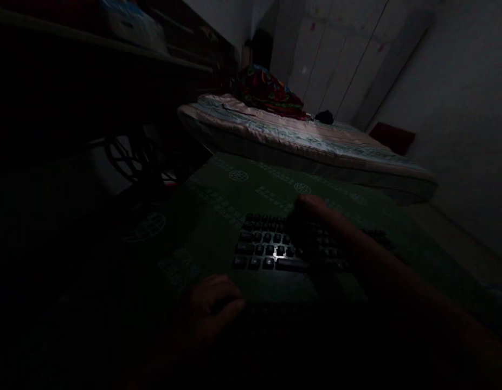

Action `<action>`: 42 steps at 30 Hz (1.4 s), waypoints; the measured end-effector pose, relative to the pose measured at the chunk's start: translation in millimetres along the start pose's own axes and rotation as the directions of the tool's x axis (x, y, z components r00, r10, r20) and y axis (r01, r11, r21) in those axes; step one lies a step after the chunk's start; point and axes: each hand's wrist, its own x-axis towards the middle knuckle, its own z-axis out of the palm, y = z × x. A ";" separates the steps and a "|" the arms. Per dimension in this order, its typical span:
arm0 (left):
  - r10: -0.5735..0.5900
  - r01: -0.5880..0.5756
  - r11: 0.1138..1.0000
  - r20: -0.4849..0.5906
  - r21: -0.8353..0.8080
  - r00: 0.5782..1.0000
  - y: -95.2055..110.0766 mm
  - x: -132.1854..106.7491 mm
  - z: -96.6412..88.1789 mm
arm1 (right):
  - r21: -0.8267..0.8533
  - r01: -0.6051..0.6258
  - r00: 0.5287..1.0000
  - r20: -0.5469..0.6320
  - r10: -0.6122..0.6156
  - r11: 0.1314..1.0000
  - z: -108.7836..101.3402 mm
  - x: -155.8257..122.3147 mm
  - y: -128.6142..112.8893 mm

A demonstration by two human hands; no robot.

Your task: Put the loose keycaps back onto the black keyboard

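One keyboard (267,252) lies under the right fingers (311,205), seemingly outstretched; left fingers (224,309) curl beside.

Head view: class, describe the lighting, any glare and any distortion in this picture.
Head view: heavily underexposed, with the left side and foreground nearly black; the mattress and the wall catch the most light; one small glint shows on the keyboard; the left hand and right hand are dim with murky edges; the straight lines of the room lean, a wide-angle skew.
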 end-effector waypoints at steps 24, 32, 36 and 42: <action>-0.051 0.052 0.999 0.016 -0.018 0.999 3.4 7.7 1.9 | 0.340 0.361 0.928 -0.228 -0.296 0.869 48.9 -186.5 -30.8; -0.094 0.095 0.995 0.030 -0.017 0.995 8.5 7.0 1.2 | 0.260 0.319 0.908 -0.361 -0.215 0.911 62.6 -201.3 -51.4; -0.095 0.095 0.995 0.020 -0.026 0.995 9.2 7.2 1.7 | 0.198 0.339 0.893 -0.374 -0.248 0.920 56.9 -196.5 -58.8; -0.088 0.088 0.996 0.035 -0.016 0.996 8.9 7.4 1.0 | 0.183 0.358 0.909 -0.291 -0.298 0.915 41.8 -193.3 -63.5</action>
